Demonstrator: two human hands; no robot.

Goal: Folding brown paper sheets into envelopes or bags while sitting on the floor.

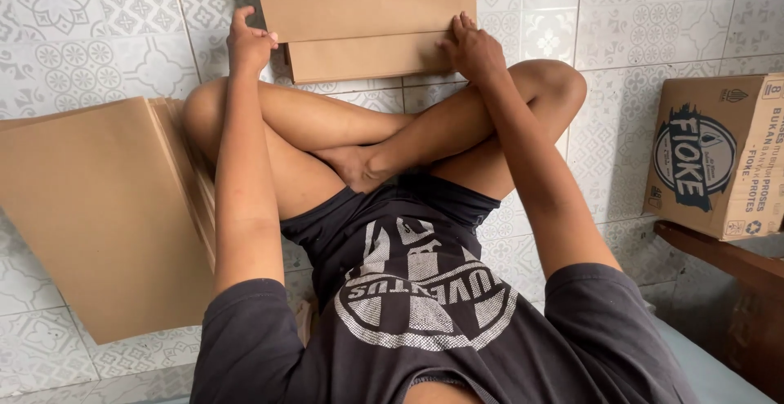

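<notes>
The person sits cross-legged on the patterned tile floor [98,36], both arms stretched out ahead over the knees. In front of the legs lies a flat brown cardboard piece [359,12], folded so that a narrower flap shows along its near edge. The left hand [247,44] is at the left end of that flap, fingers curled loosely at the corner; I cannot tell whether it really grips the edge or only touches it. The right hand [472,49] rests palm down on the right end of the flap, fingers spread and pressed flat against the board, not closed around anything.

Beside the person's left leg lies a stack of flat cardboard sheets [106,208], touching the thigh. Well apart on the right, a closed cardboard box [719,155] with dark printing sits on a dark wooden ledge [727,261].
</notes>
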